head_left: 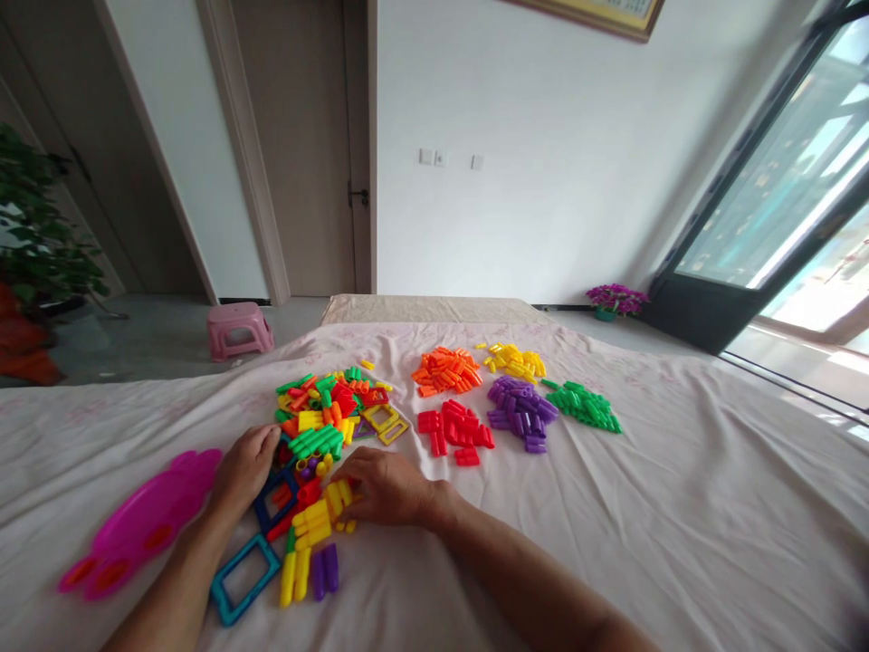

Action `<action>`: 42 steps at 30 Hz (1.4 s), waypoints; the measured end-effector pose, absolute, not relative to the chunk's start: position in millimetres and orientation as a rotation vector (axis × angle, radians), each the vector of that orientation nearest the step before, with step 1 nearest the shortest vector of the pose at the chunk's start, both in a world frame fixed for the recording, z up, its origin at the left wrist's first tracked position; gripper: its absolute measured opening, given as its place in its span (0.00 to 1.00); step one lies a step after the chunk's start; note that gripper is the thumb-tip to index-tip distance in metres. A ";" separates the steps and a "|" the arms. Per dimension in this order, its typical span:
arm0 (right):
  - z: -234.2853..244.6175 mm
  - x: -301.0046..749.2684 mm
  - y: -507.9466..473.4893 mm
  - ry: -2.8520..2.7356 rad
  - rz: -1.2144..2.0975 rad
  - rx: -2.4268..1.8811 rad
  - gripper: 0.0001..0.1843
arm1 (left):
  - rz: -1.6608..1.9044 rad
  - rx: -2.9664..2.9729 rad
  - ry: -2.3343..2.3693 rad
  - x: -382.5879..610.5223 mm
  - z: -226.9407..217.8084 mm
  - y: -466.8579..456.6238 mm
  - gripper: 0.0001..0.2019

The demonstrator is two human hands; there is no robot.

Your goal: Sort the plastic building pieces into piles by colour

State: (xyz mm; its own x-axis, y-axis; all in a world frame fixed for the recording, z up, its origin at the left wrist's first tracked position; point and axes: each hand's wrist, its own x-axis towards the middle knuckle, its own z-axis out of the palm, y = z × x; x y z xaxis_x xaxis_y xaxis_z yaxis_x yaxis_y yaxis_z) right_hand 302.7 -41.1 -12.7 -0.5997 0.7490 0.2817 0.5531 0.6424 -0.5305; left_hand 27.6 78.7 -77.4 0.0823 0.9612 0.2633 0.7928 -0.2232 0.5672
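My right hand reaches in from the right, its fingers bent down onto yellow plastic building tubes at the near side of a mixed pile. My left hand is at the pile's left edge with its fingers curled; what they hold, if anything, is hidden. The mixed pile has green tubes, red, orange and yellow pieces, and a yellow square frame. A dark blue frame lies between my hands. Closer to me are a teal frame, yellow tubes and purple tubes.
Sorted heaps of orange, yellow, red, purple and green tubes lie to the right on the pale cloth. A pink plastic tray sits at left. A pink stool stands beyond the table.
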 end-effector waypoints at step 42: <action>-6.3 431.4 9.7 -1.615 0.501 -1.391 0.12 | 0.901 2.071 1.772 27.8 -76.0 78.0 0.21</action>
State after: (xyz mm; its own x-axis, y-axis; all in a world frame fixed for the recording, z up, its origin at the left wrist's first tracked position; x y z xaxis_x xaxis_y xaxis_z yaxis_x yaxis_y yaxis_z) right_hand 431.4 9.7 -6.3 0.0580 0.9266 0.3715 0.5537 0.2798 -0.7843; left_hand 27.8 78.0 -76.0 0.0585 0.9583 0.2796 0.7902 -0.2156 0.5737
